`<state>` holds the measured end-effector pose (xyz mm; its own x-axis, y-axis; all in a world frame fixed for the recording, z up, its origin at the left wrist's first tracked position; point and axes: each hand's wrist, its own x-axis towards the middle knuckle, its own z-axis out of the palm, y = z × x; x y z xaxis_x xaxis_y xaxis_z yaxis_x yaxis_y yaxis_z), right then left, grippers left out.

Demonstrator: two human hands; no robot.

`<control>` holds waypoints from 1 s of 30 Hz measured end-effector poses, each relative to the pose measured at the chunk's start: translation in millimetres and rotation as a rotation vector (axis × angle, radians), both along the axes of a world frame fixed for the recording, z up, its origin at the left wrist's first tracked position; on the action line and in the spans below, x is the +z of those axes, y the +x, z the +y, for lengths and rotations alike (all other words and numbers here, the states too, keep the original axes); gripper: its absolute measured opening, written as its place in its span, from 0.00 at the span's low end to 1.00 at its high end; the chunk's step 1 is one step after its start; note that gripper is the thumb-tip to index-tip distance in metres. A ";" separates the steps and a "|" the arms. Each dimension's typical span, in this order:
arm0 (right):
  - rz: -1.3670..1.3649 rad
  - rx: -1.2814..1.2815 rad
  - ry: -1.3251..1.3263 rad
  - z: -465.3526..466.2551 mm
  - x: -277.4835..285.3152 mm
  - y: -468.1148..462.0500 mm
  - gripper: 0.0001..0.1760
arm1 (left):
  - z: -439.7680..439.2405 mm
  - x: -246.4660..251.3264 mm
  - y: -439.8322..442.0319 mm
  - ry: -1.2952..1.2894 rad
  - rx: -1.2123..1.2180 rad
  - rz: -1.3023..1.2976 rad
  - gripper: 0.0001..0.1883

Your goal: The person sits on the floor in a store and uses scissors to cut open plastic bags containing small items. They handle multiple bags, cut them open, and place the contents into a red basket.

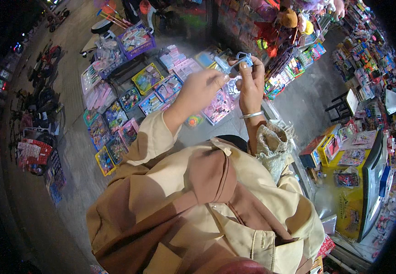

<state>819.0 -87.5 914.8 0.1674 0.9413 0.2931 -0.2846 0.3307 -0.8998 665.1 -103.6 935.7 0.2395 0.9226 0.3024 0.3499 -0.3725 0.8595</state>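
Observation:
Between the thumb and fingers of my right hand (pixel 251 80), which wears a silver bangle (pixel 251 115) at the wrist, is a small light-blue plastic item (pixel 246 61) with a loop at its top. A paler blue part (pixel 222 64) reaches left from it toward my left hand (pixel 199 89). That hand is slightly blurred, its thumb and fingers drawn together beside the paler part. Whether they grip it is unclear. Both hands are raised in front of my body, above goods laid out on the ground. Exactly what the blue item is cannot be made out.
Baskets of small toys and stationery, including a yellow-rimmed basket (pixel 148 78) and a purple crate (pixel 137 40), spread ahead and left. Plush toys (pixel 288 17) hang at upper right. On the right stand a black-legged stool (pixel 347 104) and a yellow counter (pixel 343 202). Parked two-wheelers (pixel 42 99) line the left.

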 end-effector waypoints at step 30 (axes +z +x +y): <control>-0.298 0.138 0.007 -15.9 5.4 2.6 0.08 | 2.4 8.4 -14.9 -0.016 0.137 -0.394 0.07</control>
